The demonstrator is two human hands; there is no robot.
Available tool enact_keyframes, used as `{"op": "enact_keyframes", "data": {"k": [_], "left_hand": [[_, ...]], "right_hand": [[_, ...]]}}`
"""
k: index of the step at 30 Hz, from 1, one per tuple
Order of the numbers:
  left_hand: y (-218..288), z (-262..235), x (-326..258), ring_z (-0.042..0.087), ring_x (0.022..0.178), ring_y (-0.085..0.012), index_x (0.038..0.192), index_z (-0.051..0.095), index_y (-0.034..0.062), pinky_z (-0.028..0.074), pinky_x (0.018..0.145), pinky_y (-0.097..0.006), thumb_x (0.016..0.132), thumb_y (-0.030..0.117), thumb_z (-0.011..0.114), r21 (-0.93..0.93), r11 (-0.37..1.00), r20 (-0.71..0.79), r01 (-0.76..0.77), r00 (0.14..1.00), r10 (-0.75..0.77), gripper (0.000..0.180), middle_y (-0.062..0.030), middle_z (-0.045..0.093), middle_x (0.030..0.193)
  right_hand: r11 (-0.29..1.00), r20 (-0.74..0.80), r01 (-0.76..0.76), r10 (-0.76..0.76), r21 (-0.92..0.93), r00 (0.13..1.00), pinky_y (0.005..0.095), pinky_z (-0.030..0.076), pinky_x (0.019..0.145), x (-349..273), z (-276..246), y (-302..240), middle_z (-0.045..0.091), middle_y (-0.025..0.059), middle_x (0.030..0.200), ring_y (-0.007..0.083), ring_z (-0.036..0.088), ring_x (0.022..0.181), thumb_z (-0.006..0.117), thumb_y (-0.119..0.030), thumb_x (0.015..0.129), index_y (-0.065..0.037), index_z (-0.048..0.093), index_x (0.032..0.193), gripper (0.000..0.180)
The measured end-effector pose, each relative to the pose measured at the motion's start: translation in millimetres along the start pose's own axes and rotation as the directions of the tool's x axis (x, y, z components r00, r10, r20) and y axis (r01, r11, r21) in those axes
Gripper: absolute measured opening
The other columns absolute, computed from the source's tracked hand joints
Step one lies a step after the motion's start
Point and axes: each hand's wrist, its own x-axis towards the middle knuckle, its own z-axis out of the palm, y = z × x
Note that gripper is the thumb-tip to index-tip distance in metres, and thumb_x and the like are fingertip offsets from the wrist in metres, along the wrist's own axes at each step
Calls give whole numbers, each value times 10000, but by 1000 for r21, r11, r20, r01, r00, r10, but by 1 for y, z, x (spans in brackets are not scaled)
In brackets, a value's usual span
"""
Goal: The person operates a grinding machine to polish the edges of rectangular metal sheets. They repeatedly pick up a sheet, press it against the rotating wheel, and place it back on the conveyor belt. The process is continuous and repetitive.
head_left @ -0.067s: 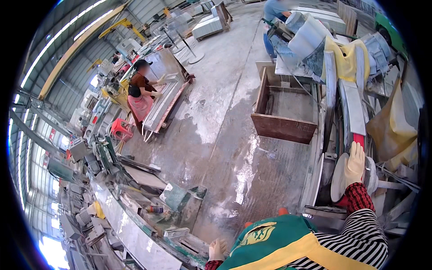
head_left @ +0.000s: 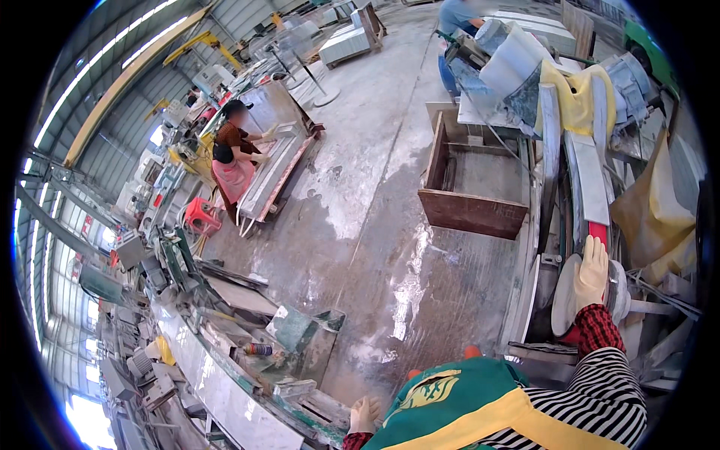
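Observation:
My right hand (head_left: 591, 274), in a cream glove, lies with fingers stretched out over a red belt (head_left: 598, 232) on the machine at the right. Its fingertips are close to the near end of a pale stone strip (head_left: 592, 180); whether they touch it, I cannot tell. The strip runs away under a yellow cover (head_left: 574, 97). A round pulley wheel (head_left: 565, 296) sits beside the wrist. Low at the left of my green apron (head_left: 457, 401), my left hand (head_left: 364, 414), also gloved, hangs with loose, slightly bent fingers and nothing visible in it.
A brown open-topped box (head_left: 472, 214) stands on the wet floor left of the machine. Another machine with a long pale slab (head_left: 217, 375) lies along the left. One person (head_left: 236, 154) works at a stone-laden cart (head_left: 274, 172); another person (head_left: 459, 19) stands behind my machine.

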Motion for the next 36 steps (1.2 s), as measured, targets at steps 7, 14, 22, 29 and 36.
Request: {"op": "enact_keyframes", "data": {"k": [7, 14, 22, 29, 36], "left_hand": [[10, 8, 16, 679, 1072, -257, 1343, 456, -42, 558, 919, -352, 1013, 319, 609, 113, 993, 196, 33, 979, -55, 512, -196, 650, 1247], [17, 2, 9, 640, 1151, -274, 1352, 468, 4, 561, 924, -386, 1014, 335, 606, 151, 984, 155, 93, 981, -116, 493, -190, 625, 1283], [15, -11, 16, 636, 1151, -279, 1381, 462, -3, 560, 917, -382, 1016, 332, 604, 216, 971, 262, 106, 951, -162, 515, -193, 616, 1291], [47, 23, -2, 665, 1089, -266, 1289, 496, -50, 572, 875, -363, 1035, 312, 570, 271, 962, 243, 35, 965, -103, 448, -213, 628, 1273], [52, 38, -30, 661, 759, -155, 968, 679, -9, 516, 668, -287, 1037, 334, 539, 322, 945, 222, -51, 975, -23, 377, -75, 727, 901]], "right_hand": [[1000, -28, 5, -5, -4, 1000, 464, 286, 1197, -6, -2, -3, 402, 221, 1526, 401, 372, 1413, 651, -53, 828, -12, 344, 1511, 750], [1000, -39, -7, 7, 1, 999, 458, 299, 1190, -12, -7, -4, 412, 215, 1521, 392, 382, 1407, 657, -55, 819, -20, 355, 1509, 754], [1000, -63, -2, 1, -20, 998, 457, 308, 1182, -21, -8, -7, 446, 208, 1494, 380, 404, 1393, 672, -62, 808, -14, 385, 1489, 741], [999, -72, -24, 22, -26, 997, 462, 293, 1190, -32, -3, 5, 429, 233, 1504, 378, 393, 1409, 637, -109, 839, 17, 383, 1488, 708], [999, -128, -13, 7, -45, 992, 471, 317, 1178, -34, 3, 5, 492, 228, 1457, 367, 448, 1377, 619, -131, 836, 25, 431, 1457, 667]]}}
